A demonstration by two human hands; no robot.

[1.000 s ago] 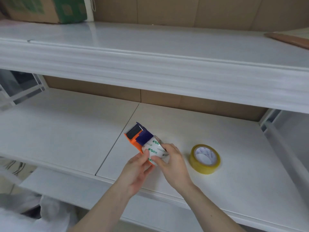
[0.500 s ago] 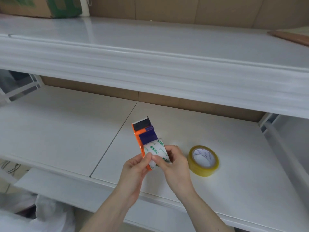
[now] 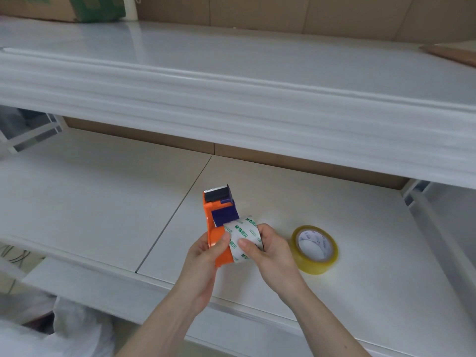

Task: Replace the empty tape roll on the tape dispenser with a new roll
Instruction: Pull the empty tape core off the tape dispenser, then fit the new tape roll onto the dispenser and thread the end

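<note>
I hold an orange tape dispenser (image 3: 211, 215) above the lower shelf, its serrated blade end pointing away from me and upward. My left hand (image 3: 206, 256) grips the orange body from the left. A white empty roll core (image 3: 243, 231) with green print sits in the dispenser, and my right hand (image 3: 268, 249) pinches it with thumb in front and fingers behind. A full roll of yellowish clear tape (image 3: 314, 249) lies flat on the shelf just right of my right hand, apart from it.
The white lower shelf (image 3: 90, 197) has a seam running diagonally under the dispenser. A white upper shelf (image 3: 231, 81) overhangs it, bearing a cardboard box (image 3: 64, 7) at the far left. White bags (image 3: 77, 331) lie below at the left.
The dispenser has turned from lying tilted leftward to nearly upright, its blade end now raised. Both hands stayed on it, and the view moved slightly closer.
</note>
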